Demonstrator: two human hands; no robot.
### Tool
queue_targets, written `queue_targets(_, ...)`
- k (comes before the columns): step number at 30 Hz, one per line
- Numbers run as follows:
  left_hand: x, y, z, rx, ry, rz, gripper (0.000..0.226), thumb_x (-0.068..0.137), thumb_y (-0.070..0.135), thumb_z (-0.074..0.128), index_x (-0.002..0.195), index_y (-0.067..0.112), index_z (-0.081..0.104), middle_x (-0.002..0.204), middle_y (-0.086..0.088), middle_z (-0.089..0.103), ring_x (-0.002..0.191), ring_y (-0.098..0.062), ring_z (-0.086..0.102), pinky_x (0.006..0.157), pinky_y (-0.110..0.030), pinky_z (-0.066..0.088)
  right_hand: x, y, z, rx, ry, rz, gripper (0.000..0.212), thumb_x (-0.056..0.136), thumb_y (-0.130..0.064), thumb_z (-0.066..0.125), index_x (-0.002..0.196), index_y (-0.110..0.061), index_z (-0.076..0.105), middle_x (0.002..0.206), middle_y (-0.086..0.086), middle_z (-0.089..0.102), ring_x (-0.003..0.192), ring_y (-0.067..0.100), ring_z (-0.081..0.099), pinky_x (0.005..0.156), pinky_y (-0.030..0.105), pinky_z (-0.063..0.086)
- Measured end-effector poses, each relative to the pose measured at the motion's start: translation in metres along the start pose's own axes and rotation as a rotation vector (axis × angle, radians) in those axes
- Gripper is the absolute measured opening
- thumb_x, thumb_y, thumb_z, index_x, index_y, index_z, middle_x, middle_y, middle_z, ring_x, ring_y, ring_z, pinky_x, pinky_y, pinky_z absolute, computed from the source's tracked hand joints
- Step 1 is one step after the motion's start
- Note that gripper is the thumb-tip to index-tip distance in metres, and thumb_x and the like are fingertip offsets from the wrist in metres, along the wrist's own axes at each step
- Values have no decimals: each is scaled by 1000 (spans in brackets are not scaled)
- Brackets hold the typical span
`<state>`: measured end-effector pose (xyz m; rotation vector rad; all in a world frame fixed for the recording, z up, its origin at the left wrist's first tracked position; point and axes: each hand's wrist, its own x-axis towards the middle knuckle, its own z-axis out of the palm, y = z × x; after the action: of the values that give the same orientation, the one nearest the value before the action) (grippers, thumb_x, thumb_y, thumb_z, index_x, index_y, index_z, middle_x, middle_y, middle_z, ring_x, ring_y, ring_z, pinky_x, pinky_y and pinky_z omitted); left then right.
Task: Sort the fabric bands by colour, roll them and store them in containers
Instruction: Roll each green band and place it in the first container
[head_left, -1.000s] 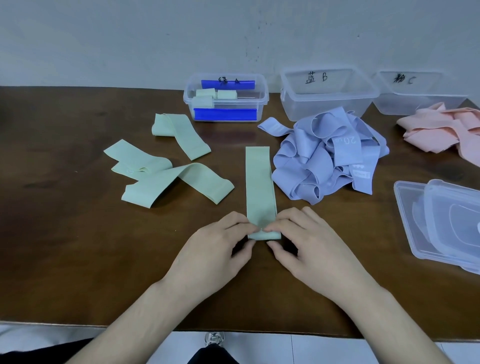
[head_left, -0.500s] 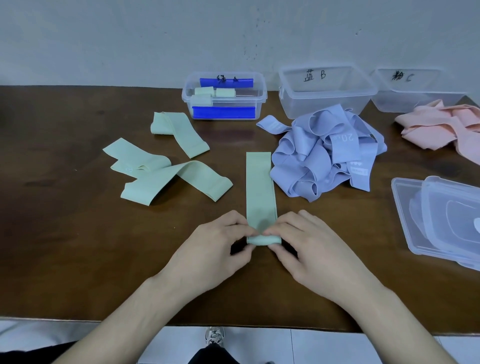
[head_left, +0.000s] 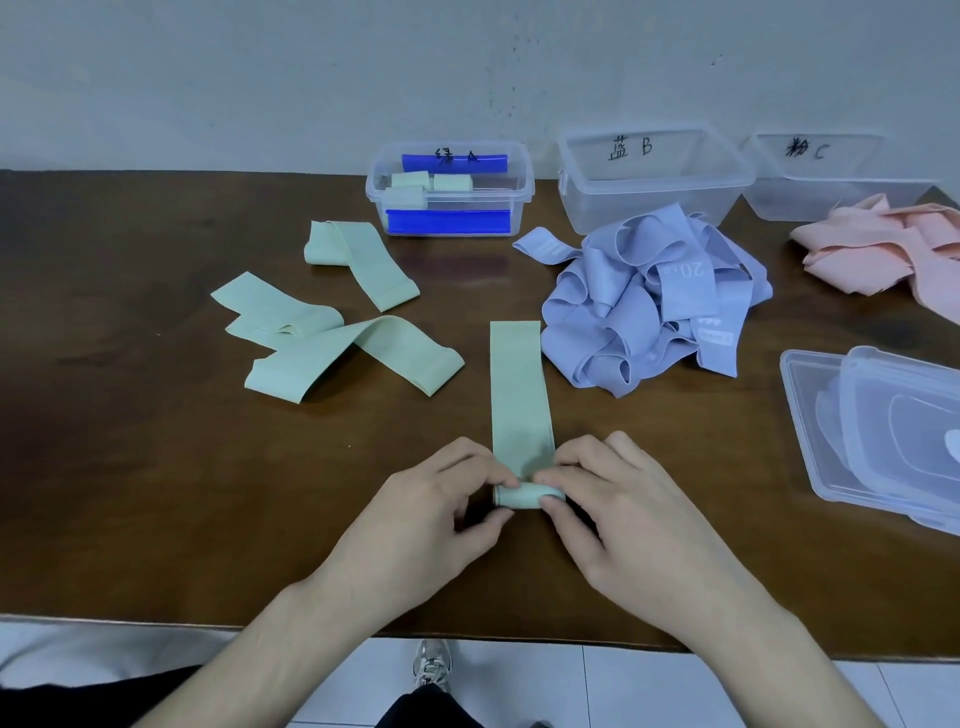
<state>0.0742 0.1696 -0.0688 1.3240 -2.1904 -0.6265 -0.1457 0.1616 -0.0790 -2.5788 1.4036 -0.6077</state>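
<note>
Head view is showing your left hand and right hand each pinching an end of the green band near the tabletop front edge; a second ago barely folded, it is now becoming a tight little roll, still mostly unrolled.

Table, wall and floor
A brown table stands against a grey wall; a shoe rests on white floor tiles beyond the table's near edge.
</note>
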Motion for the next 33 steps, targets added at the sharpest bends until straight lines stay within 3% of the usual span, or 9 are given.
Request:
queue_targets(5,4,-5,-1,1,0,-10,18,89,24,71,107,28,69,107,20,56,66,-6,48,63,-9,40,1,-3,-3,2,-12,2,33,97,-39,49,122,-28,65,109,-13,53,89,9,40,75,30,47)
queue_targets(11,11,-8,-4,-2,-32,-35,21,92,33,64,111,29,70,107,22,52,77,-9,54,65,-9,41,4,0,2,25,5,-23,23,89,-26,67,112,-29,64,109,-13,54,87,8,43,74,30,49)
queue_targets(15,10,-7,-4,-25,3,15,23,89,37,62,110,30,67,112,22,49,70,-10,53,60,-10,42,7,4,5,49,20,-11,20,94,-29,58,112,-29,65,108,-14,55,86,3,37,75,30,48)
queue_targets(21,16,-8,-3,21,2,43,19,90,33,60,106,27,69,109,20,54,61,-3,46,61,-3,34,12,7,5,73,0,17,28,96,-36,49,116,-28,67,106,-16,56,89,5,44,78,33,50)
queue_targets(29,27,-14,-9,35,-37,-22,21,93,32,63,112,30,71,108,23,58,83,1,54,70,-4,40,17,11,4,-8,31,-27,21,92,-30,63,113,-29,66,109,-13,57,87,9,43,75,29,46)
queue_targets(33,30,-16,-8,25,-14,-17,23,94,35,59,114,30,70,109,22,57,81,-3,55,69,-8,43,21,15,8,8,43,-16,21,92,-29,62,112,-28,66,109,-13,59,87,8,44,75,29,46)
